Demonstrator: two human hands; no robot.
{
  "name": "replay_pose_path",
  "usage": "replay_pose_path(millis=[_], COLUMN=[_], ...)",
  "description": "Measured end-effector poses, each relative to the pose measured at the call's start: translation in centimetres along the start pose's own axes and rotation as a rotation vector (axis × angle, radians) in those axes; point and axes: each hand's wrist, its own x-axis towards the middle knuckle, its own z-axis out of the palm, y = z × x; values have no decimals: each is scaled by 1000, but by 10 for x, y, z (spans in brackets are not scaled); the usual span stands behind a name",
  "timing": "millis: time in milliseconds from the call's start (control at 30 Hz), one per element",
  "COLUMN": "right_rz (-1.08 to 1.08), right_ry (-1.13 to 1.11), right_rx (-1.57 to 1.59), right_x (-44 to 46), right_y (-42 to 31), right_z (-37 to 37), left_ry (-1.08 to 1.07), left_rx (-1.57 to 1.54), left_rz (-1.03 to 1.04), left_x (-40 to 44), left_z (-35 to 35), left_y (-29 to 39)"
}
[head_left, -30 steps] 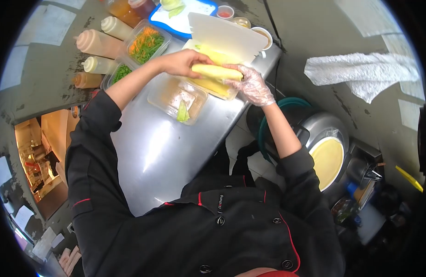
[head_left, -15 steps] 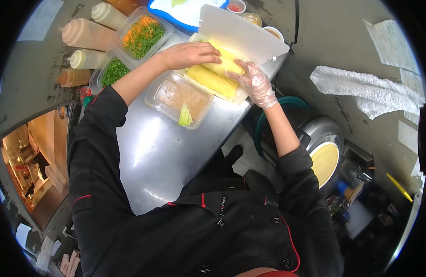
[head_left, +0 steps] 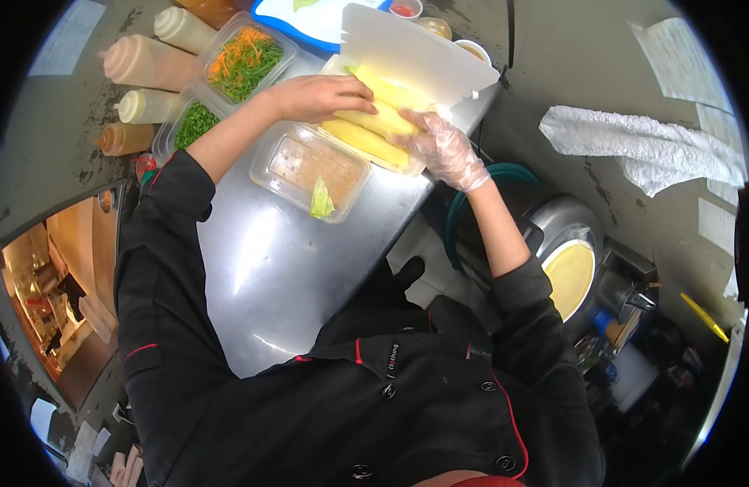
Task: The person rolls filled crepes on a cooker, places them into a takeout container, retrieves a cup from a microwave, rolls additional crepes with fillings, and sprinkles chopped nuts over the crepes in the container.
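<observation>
A white takeout box (head_left: 409,171) lies on the steel counter with its lid (head_left: 415,50) raised. Several yellow rolled wraps lie side by side inside: a front roll (head_left: 362,141), a middle roll (head_left: 384,121) and a back roll (head_left: 388,87). Bare, with fingers curled over the left end of the middle roll, my left hand (head_left: 326,97) grips it. My right hand (head_left: 446,152), in a clear plastic glove, holds the right end of that roll. The rolls' fillings are hidden.
Nearer me, a clear plastic container (head_left: 309,172) has a leaf piece (head_left: 322,199) on it. Containers of shredded vegetables (head_left: 245,65) and chopped greens (head_left: 198,126) stand left, beside squeeze bottles (head_left: 151,62). Sauce cups (head_left: 473,53) sit behind the lid. A rice cooker-like appliance (head_left: 565,223) stands right.
The middle roll has shifted slightly toward the front roll, and more of the back roll shows. Both hands stay on the middle roll. The whole view has moved a little.
</observation>
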Motion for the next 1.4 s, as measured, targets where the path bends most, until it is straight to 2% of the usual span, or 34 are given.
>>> replay_pose_path(millis=[100,200,300,367,433,467,567,667,700,833,933,1033,1133,1200,1267,1333,1400], right_rz=[37,112,154,182,256,266,245,249,230,256,228,162,99,64,-57,-231,-249], right_ry=[13,176,2,-13,-64,7,237,271,326,263,280,352,443,502,662,854,937], right_rx=[17,26,-100,-138,-165,-177,-195,-88,3,83,120,152,-70,-250,-357,-441,-684], right_x=[10,14,18,20,22,23,18,-9,-17,-59,-80,-97,-107,-115,-124,-134,-158], right_y=[-9,-17,-21,-23,-29,-38,-57,-70,-78,-112,-140,-155,-170,-186,-208,-238,-270], right_z=[-18,-18,0,6,0,-6,-26,-36,-37,-31,-35,-55,-107,-161,-224,-291,-350], left_ry=[30,87,68,28,180,252,328,333,409,687,870,1088,1181,1275,1336,1341,1355], left_rx=[-107,-168,-143,-126,-14,41,110,-134,-129,-59,-102,-17,-168,-112,16,-188,-281], left_rz=[-31,-56,-82,-92,-70,-64,-243,-716,-784,-939,-990,-826,-688,-464,-323,-198,-55], left_x=[-5,-8,-5,-3,-2,-4,-18,-40,-45,-63,-39,1,40,76,112,138,165], left_z=[-7,-4,3,2,2,2,-19,-16,-11,24,19,-6,-38,-58,-85,-97,-105], left_y=[4,4,0,-1,5,11,56,113,130,176,219,248,275,292,330,358,386])
